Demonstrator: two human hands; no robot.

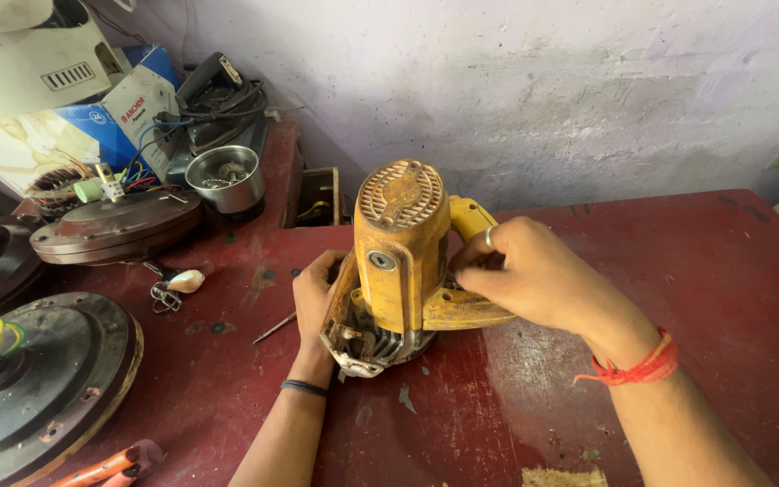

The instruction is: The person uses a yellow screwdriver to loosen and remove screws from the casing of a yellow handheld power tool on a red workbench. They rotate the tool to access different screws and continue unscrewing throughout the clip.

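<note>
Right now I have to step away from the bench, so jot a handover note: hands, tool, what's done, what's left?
Left hand grips the lower left side of the yellow power tool, standing on the red table.
Right hand presses on its right side, near the handle.
Done: the bottom end looks open, with inner metal parts showing.
Left: the yellow casing is still on.
A screwdriver lies to the left.

Worn red tabletop (723,271) bearing a yellow power tool (403,261), two fan motor housings (42,379) (114,225), a steel bowl (224,178), a thin screwdriver (274,328) and orange-handled pliers (101,469).
</note>
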